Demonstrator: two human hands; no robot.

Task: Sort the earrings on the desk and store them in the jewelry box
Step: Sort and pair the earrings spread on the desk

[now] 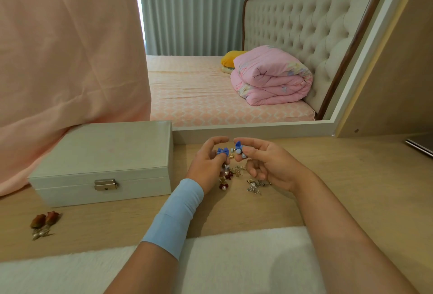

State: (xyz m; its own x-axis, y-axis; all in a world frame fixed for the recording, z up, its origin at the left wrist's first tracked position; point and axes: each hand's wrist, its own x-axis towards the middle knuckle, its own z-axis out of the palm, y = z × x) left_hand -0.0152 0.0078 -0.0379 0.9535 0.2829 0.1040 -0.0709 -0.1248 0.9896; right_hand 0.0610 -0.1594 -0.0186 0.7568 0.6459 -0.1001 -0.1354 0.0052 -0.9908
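Above a pale wooden surface point(351, 176), the left hand point(207, 164) and right hand point(267, 164) each pinch a blue bow earring, held side by side.

The left bow earring point(223, 151) is a flat fabric bow; the right bow earring point(238, 148) carries pale blue beads under its bow. Beneath the hands lies a loose heap of earrings point(236, 176) in gold, silver, dark red and pearl. A pair of reddish rose earrings point(44, 222) with pearl drops lies well apart at the front left. The white jewelry box point(105, 153) stands closed just left of the hands, its metal latch point(106, 184) down.
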